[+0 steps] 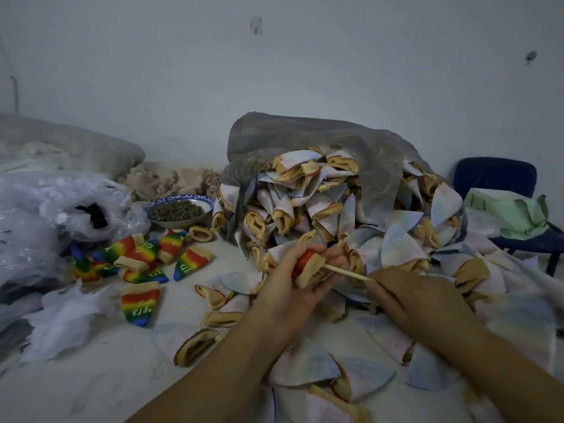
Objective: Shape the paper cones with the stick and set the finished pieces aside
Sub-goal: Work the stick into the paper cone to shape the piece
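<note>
Nearest the camera, on the pale work surface [91, 386], flat pale pieces [305, 364] in washed-out blue and pink with tan edging lie scattered round the two forearms. Just beyond them the left hand [290, 288] has its fingers curled round a cone [308, 268] — red outside, tan at the rim — held above the surface with its mouth turned to the right. The right hand [418, 300] is seen from its back, fingers closed on the near end of a thin light stick [345, 271]; the stick's far end reaches into the cone's mouth. To the left, one rainbow cone [140, 306] lies alone on the surface, and a little farther back lies a cluster of rainbow cones [137, 257], some overlapping. Behind the cluster sits a blue-rimmed bowl [180, 210] of dark pellets, beside a crumpled clear plastic bag [45, 209]. Past the hands, a grey translucent sack [320, 138] gapes open — a heap of unshaped pieces [299, 209] spills from it toward the hands. Far right stands a blue chair [494, 178] with a green bag [509, 215] on it, against a white wall [274, 71].
</note>
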Action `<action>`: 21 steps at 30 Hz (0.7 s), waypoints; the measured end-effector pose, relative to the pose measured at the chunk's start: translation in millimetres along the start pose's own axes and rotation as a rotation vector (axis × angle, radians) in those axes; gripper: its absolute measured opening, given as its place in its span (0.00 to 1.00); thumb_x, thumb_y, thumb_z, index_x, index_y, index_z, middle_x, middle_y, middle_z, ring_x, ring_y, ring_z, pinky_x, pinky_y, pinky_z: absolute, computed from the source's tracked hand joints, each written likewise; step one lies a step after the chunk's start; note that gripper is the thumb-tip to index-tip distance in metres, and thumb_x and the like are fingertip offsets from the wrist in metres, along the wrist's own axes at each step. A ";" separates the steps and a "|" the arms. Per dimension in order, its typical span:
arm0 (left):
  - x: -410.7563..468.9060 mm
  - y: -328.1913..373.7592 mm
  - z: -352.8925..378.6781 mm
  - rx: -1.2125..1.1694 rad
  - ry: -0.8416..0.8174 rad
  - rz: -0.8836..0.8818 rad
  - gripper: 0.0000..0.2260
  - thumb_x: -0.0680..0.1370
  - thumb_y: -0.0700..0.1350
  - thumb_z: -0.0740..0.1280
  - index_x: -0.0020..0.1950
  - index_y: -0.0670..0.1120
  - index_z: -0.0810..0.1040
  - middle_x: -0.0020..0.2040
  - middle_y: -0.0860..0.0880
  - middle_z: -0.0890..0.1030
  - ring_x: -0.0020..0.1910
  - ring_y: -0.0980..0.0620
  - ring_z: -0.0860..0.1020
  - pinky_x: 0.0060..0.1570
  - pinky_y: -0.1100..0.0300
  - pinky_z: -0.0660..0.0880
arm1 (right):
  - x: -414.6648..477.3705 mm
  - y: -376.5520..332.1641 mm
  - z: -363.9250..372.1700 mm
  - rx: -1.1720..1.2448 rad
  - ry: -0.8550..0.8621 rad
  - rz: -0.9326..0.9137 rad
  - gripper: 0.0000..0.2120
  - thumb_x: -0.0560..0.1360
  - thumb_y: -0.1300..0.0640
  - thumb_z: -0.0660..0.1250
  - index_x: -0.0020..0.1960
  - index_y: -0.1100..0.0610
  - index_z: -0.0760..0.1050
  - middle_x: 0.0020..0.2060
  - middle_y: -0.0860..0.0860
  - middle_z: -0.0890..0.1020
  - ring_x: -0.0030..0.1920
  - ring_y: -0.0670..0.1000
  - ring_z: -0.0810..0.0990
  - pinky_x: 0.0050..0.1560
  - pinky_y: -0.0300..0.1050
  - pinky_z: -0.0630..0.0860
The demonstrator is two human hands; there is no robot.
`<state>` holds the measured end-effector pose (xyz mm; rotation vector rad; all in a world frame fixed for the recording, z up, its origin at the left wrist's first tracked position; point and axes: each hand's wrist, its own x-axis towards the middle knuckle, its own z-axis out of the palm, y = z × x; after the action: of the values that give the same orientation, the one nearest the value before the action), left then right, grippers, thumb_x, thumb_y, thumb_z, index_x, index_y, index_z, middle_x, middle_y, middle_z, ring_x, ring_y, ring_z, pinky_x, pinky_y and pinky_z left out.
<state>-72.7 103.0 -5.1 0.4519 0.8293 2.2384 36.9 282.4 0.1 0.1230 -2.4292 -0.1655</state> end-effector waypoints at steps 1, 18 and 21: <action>1.6 1.7 -2.3 -0.018 0.015 0.008 0.12 0.75 0.49 0.66 0.45 0.41 0.84 0.55 0.37 0.83 0.56 0.42 0.83 0.49 0.53 0.81 | 6.1 0.3 4.2 0.015 -0.013 0.003 0.21 0.80 0.44 0.51 0.43 0.52 0.79 0.29 0.48 0.78 0.23 0.47 0.74 0.20 0.42 0.69; 3.3 4.2 -9.3 0.027 0.047 0.018 0.13 0.76 0.49 0.66 0.45 0.42 0.84 0.53 0.38 0.84 0.53 0.44 0.83 0.50 0.52 0.81 | 10.8 -6.7 5.6 0.032 -0.159 -0.011 0.12 0.78 0.49 0.56 0.48 0.53 0.77 0.35 0.48 0.80 0.29 0.47 0.76 0.27 0.43 0.73; 3.1 2.6 -5.6 0.073 0.004 0.008 0.13 0.76 0.50 0.65 0.45 0.42 0.84 0.54 0.37 0.83 0.54 0.43 0.83 0.51 0.52 0.81 | 1.1 -2.4 -5.7 0.017 -0.025 0.003 0.16 0.80 0.48 0.57 0.42 0.52 0.79 0.30 0.48 0.79 0.24 0.47 0.74 0.22 0.42 0.68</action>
<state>-79.1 101.3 -7.3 0.4866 0.9153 2.2221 39.9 279.4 4.8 0.1250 -2.4559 -0.1464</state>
